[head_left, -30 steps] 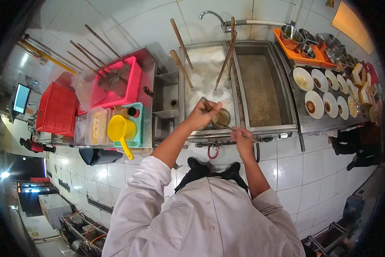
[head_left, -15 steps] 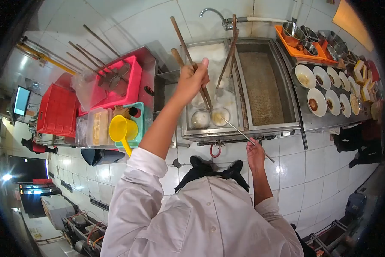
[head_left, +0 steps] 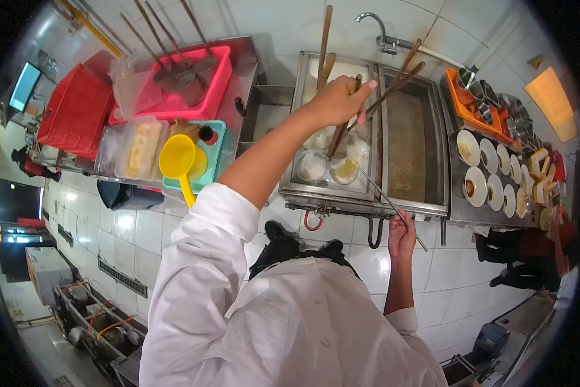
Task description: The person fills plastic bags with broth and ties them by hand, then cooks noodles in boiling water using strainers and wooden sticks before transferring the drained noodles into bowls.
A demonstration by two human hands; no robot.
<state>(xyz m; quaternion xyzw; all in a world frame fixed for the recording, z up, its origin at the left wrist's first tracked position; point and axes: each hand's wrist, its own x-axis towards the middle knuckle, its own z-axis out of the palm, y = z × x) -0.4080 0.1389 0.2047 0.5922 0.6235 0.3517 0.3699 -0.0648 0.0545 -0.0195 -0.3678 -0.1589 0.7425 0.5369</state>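
Note:
My left hand [head_left: 341, 102] is closed around a wooden handle [head_left: 336, 140] that slopes down to the round strainers; I cannot tell whether it grips more than one. A strainer with yellowish noodles [head_left: 345, 169] sits in the foamy water of the steel cooker [head_left: 361, 192]. Beside it is another strainer [head_left: 312, 166] with pale, frothy contents. Pinched in my right hand [head_left: 402, 235], in front of the cooker, is a thin rod [head_left: 383, 195]. Its far tip reaches the noodles.
More wooden handles [head_left: 325, 39] rise from the cooker. To the left stand a pink tray [head_left: 222, 77] with several strainers and a yellow dipper [head_left: 179, 158]. Several white bowls [head_left: 476, 187] and an orange basket [head_left: 487, 126] are on the right. A tap [head_left: 383, 35] is behind.
The view has turned slightly. My left hand has moved to the right and the handles lean further right. The rod's tip stays at the noodles, which show more plainly.

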